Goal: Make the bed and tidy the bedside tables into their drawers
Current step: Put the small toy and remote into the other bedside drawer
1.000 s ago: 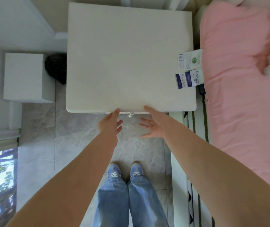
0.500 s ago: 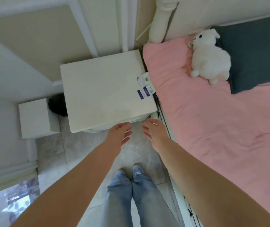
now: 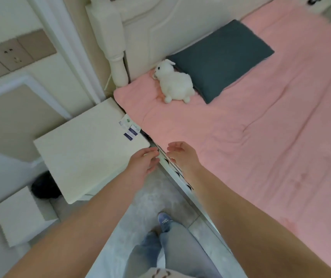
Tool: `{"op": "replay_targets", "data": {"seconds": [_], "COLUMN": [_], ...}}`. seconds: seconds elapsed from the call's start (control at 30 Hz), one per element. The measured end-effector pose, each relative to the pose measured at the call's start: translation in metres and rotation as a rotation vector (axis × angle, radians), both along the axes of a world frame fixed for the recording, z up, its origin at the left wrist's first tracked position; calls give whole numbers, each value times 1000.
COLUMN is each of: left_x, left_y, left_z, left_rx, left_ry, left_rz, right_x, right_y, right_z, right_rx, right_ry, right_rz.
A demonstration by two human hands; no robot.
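A white bedside table (image 3: 84, 149) stands left of the bed, its top bare except for paper labels (image 3: 130, 128) at the edge nearest the bed. The pink bedspread (image 3: 260, 137) lies flat over the bed. A dark grey pillow (image 3: 220, 57) and a white plush lamb (image 3: 175, 84) rest near the headboard. My left hand (image 3: 143, 164) hovers at the table's front right corner, fingers relaxed, holding nothing. My right hand (image 3: 182, 155) hangs over the bed's side edge, fingers loosely curled and empty.
A cream headboard (image 3: 160, 27) with a turned post backs the bed. A small white box (image 3: 18, 215) and a dark bin (image 3: 44, 185) sit on the floor left of the table. Wall sockets (image 3: 6, 57) are at upper left. My legs and shoes stand on grey tile.
The view has swung right and up from the table toward the bed. Both hands have drifted from the table's front edge toward the bed's side, still empty.
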State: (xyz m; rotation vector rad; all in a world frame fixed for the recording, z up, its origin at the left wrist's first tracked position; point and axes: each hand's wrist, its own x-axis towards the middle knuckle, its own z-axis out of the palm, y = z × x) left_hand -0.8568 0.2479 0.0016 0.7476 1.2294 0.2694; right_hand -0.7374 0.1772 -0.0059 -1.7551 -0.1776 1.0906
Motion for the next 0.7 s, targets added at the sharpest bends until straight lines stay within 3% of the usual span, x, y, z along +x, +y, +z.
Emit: {"op": "replay_targets", "data": {"seconds": [0.4,0.7], "left_x": [30,67], "left_y": [-68,-170], "left_z": [45,81], "left_rx": [141,153], "left_ry": [2,-34], "left_rz": [-418,-837], "right_x": [-7,-27], "right_y": [-135,-283], "right_z": [39,62], "right_rx": [121,167], "right_ry": [24,-25], "right_rz": [-478,-901]}}
